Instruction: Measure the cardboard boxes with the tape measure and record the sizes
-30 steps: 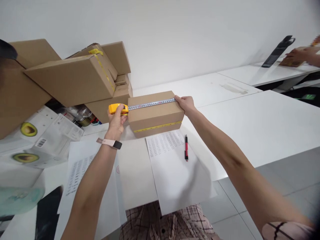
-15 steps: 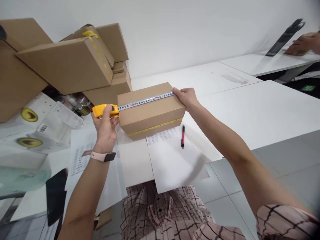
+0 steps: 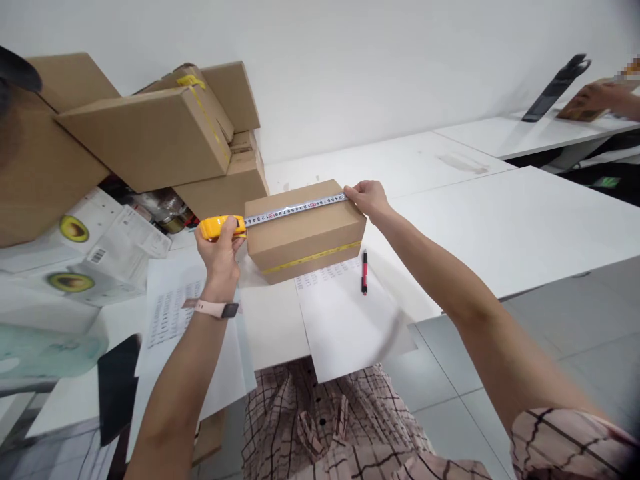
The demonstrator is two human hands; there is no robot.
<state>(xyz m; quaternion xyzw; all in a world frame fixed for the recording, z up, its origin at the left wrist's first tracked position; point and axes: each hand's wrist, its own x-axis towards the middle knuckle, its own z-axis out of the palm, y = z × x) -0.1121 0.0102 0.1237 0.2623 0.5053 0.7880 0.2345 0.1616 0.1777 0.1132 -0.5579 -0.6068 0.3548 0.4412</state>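
A closed cardboard box (image 3: pixel 310 233) sits on the white table, with a yellow measuring strip along its front side. My left hand (image 3: pixel 220 250) is closed around the yellow case of a tape measure (image 3: pixel 215 227) at the box's left end, thumb on top. The silver blade stretches over the top of the box to its right end. There my right hand (image 3: pixel 369 199) pinches the blade's end against the box edge. A printed sheet (image 3: pixel 345 327) lies partly beneath the box, and a red and black pen (image 3: pixel 365 272) rests on it.
Stacked cardboard boxes (image 3: pixel 150 140) stand at the left, above white boxes with avocado pictures (image 3: pixel 110 243). More printed papers (image 3: pixel 170 307) and a dark flat object (image 3: pixel 117 383) lie at the lower left. Far right are a dark bottle (image 3: pixel 553 90) and another person's hand (image 3: pixel 605 97) on a brown box.
The view has shifted slightly. The tape case has moved a little to the right, closer against the box's left end. Both hands keep their hold.
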